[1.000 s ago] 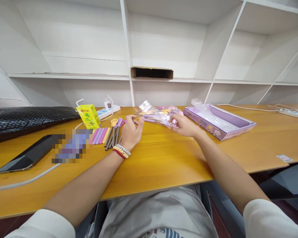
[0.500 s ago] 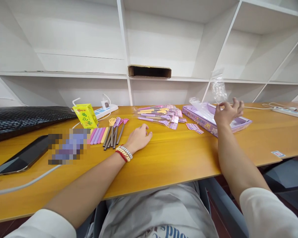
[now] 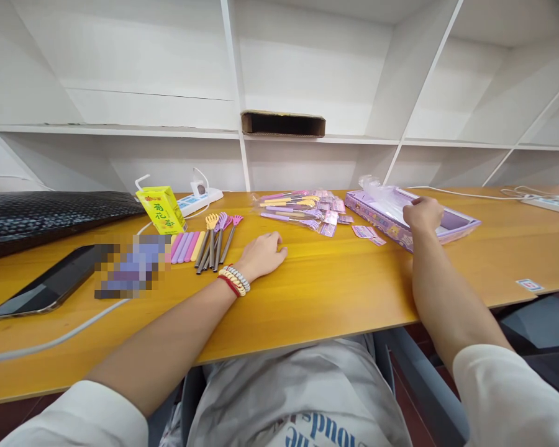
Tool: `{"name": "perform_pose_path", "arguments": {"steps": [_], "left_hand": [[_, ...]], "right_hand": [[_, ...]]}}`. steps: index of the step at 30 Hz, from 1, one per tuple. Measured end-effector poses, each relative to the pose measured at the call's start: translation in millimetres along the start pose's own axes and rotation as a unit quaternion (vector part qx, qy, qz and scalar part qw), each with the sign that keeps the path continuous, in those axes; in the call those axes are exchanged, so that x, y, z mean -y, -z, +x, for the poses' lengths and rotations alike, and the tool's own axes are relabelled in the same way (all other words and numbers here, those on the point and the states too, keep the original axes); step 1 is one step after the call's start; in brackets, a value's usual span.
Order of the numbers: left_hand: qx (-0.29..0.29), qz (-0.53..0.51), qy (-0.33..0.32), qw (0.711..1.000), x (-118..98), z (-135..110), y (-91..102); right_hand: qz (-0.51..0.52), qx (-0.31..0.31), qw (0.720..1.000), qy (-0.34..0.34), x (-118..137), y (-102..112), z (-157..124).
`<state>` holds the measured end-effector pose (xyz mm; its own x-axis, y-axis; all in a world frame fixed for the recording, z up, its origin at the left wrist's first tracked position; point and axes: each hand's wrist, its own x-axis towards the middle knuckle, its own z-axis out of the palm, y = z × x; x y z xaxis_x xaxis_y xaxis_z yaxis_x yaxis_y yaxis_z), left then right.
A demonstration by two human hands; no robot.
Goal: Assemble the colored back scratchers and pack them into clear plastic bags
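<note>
Head | right hand [image 3: 423, 215] at shallow box [image 3: 377, 218] | crinkled clear plastic [image 3: 391, 203]

We record, centre of frame: tabletop [image 3: 335, 292], wood-grained, smooth, glossy; packets [image 3: 291, 210], clear crinkled plastic. Left of centre we list rods [image 3: 227, 244], shiny metal; claw heads [image 3: 211, 221] and handles [image 3: 185, 247], smooth plastic; drink carton [image 3: 164, 209], glossy printed finish. Right of centre: tray box [image 3: 377, 221], printed, card-like, slight sheen. Far left, we note bag [image 3: 51, 214], dark, rough-textured, shiny. Upper frame: shelving [image 3: 307, 62], smooth, matt. Bottom: shirt [image 3: 298, 388], matt cloth.
</note>
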<state>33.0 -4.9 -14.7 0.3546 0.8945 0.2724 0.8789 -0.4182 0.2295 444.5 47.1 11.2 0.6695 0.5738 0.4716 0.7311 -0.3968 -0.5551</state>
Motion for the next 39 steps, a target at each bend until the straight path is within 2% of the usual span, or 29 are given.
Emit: {"name": "perform_pose_path", "arguments": {"steps": [3,6,8,10,14,16,18,20,23,25,31,34,39], "left_hand": [[0.000,0.007,-0.012,1.000,0,1,-0.8],[0.004,0.010,-0.019,1.000,0,1,-1.0],[0.007,0.010,-0.021,1.000,0,0,-0.9],[0.010,0.009,-0.023,1.000,-1,0,-0.4],[0.015,0.004,-0.030,0.999,-3,-1,1.1],[0.020,0.003,-0.030,0.999,-3,-1,1.9],[0.029,0.005,-0.031,0.999,-3,-1,2.5],[0.036,0.012,-0.036,0.999,-3,-2,2.5],[0.038,0.024,-0.052,0.998,-1,-1,1.5],[0.038,0.027,-0.060,0.997,1,-1,0.5],[0.044,0.034,-0.068,0.996,0,0,0.1],[0.052,0.036,-0.064,0.996,-1,-1,1.4],[0.050,0.032,-0.068,0.996,-1,-1,2.4]], "right_hand": [[0.023,-0.039,0.997,-0.056,-1,0,0],[0.017,0.001,0.999,-0.029,-3,-2,3],[0.003,0.065,0.998,0.005,-3,-4,5],[0.000,0.092,0.994,0.052,0,-7,5],[0.019,0.012,0.983,0.184,25,-11,-14],[0.032,-0.002,0.964,0.263,47,-15,-35],[0.035,0.011,0.939,0.342,70,-19,-63],[0.032,0.045,0.900,0.432,91,-26,-92],[-0.004,0.095,0.851,0.516,108,-39,-125],[-0.027,0.131,0.839,0.528,111,-49,-135],[-0.056,0.243,0.852,0.461,102,-67,-128],[-0.055,0.223,0.848,0.478,101,-66,-126],[-0.048,0.149,0.863,0.481,104,-59,-128]]}}
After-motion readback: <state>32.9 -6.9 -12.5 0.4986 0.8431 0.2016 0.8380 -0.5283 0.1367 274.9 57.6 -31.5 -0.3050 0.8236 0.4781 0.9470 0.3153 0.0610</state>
